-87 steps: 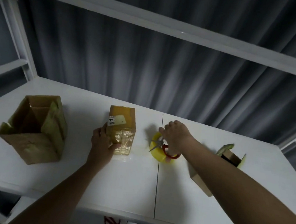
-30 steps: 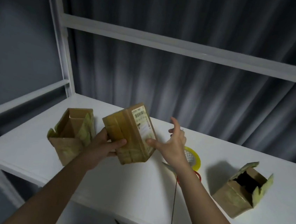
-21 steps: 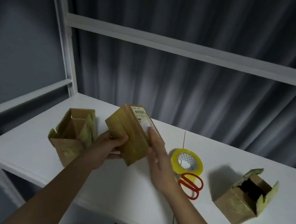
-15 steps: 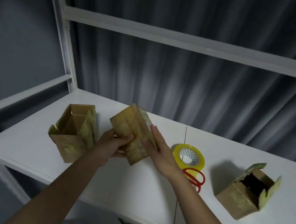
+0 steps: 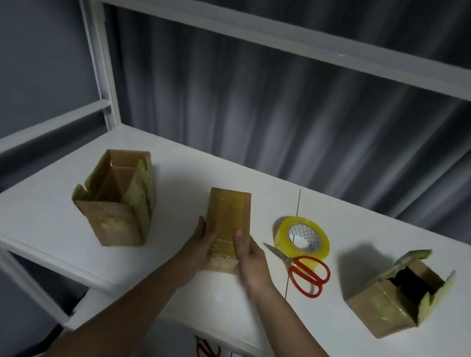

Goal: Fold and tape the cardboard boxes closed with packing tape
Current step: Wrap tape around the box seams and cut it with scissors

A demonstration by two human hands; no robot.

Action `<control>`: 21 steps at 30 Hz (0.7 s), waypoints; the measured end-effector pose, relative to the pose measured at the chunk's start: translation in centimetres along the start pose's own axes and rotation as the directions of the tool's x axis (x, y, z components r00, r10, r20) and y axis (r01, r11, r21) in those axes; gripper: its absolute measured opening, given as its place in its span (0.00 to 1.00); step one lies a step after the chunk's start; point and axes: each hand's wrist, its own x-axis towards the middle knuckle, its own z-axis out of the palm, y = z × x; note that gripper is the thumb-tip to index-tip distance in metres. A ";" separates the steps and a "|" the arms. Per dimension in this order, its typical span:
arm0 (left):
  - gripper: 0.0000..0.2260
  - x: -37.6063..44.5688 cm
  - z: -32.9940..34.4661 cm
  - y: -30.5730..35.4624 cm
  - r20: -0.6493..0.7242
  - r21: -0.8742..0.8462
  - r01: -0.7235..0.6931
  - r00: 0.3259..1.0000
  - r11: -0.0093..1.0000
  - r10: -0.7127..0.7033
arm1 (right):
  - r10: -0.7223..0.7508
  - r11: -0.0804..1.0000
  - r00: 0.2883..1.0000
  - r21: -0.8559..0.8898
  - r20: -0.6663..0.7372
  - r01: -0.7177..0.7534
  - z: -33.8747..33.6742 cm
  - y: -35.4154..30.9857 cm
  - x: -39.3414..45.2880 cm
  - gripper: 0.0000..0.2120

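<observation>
Head view: taped box [image 5: 228, 221] between both hands [image 5: 225, 253].

Before me red-handled scissors [image 5: 303, 269] lie on the white table [image 5: 50, 217], a grey pleated curtain [image 5: 293, 111] hangs behind the white shelf frame [image 5: 272, 41], and more red-handled scissors [image 5: 207, 355] hang below the tabletop

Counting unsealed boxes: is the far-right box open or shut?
Open: the right box has its flaps up, dark interior showing.
</observation>
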 end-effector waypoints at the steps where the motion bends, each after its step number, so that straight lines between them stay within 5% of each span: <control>1: 0.51 0.0 -0.2 -0.1 -0.023 0.033 -0.014 1.000 0.999 0.015 | 0.011 1.000 0.999 -0.003 0.049 -0.011 -0.3 -0.2 0.1 0.21; 4: 0.36 0.2 -0.5 0.5 -0.130 0.146 -0.073 0.987 0.987 0.092 | -0.072 0.981 0.987 -0.168 0.147 0.096 -2.8 -0.7 0.3 0.22; 6: 0.25 0.6 -0.8 1.1 -0.205 0.175 -0.121 0.966 0.977 0.157 | -0.354 0.779 0.932 -0.575 -0.074 0.250 -5.7 -0.1 0.6 0.23; 8: 0.24 1.2 -0.6 1.8 -0.245 0.255 -0.103 0.955 0.961 0.168 | -0.586 0.469 0.789 -0.871 -0.183 0.146 -8.8 1.8 0.8 0.26; 10: 0.29 1.7 0.1 2.5 -0.345 0.474 -0.060 0.905 0.879 0.248 | -0.485 0.487 0.819 -0.873 -0.306 -0.038 -11.4 3.4 0.6 0.31; 12: 0.28 2.0 1.2 2.7 -0.302 0.820 -0.121 0.738 0.559 0.604 | -0.257 0.655 0.901 -0.748 -0.350 -0.104 -12.8 4.4 0.3 0.27; 14: 0.20 2.5 3.5 2.2 0.081 0.938 -0.321 0.569 0.130 0.819 | -0.223 0.731 0.929 -0.681 -0.297 -0.042 -13.6 5.1 0.1 0.19; 15: 0.18 2.5 5.1 2.1 0.240 0.890 -0.452 0.581 0.063 0.778 | -0.254 0.742 0.926 -0.671 -0.278 0.002 -13.8 5.3 0.0 0.16; 18: 0.22 2.8 8.9 1.0 0.453 0.760 -0.612 0.741 0.220 0.495 | -0.331 0.730 0.924 -0.672 -0.192 0.122 -13.8 5.8 -0.9 0.08; 21: 0.27 4.9 10.4 0.3 0.505 0.777 -0.583 0.803 0.238 0.315 | -0.524 0.429 0.851 -0.854 0.028 0.293 -13.9 6.2 -2.0 0.10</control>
